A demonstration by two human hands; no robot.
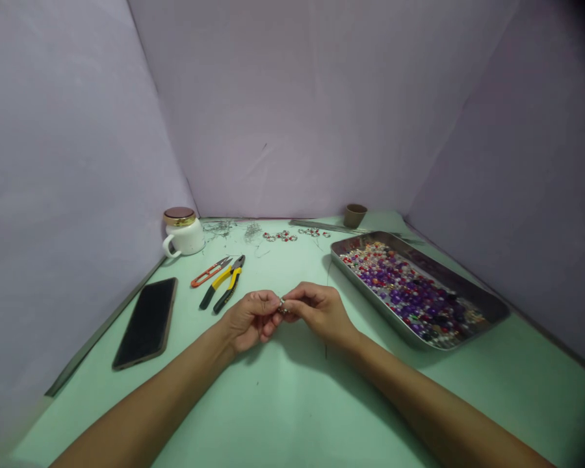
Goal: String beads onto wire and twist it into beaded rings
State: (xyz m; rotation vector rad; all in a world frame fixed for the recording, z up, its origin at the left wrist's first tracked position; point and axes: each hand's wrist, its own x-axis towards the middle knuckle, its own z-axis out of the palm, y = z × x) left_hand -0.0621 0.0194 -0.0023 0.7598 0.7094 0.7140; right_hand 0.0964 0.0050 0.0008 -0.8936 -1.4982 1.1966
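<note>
A small cluster of beads [283, 306] is pinched between my two hands, low over the middle of the green table. The fingertips hide most of it. My left hand [254, 318] grips it from the left with thumb and forefinger, the other fingers curled loosely. From the right, my right hand [320, 312] closes thumb and fingers on the same piece. A thin strand, seemingly wire, shows beside the right hand. Several finished-looking rings of red and silver beads [279, 236] lie farther back.
Right of my hands stands a metal tray [370, 296] of mixed beads. To the left lie yellow-black pliers [228, 284], orange thread snips [210, 272] and a phone [146, 323]. Behind are a lidded white mug [188, 237], tangled wire [252, 232] and a brown cup [355, 216].
</note>
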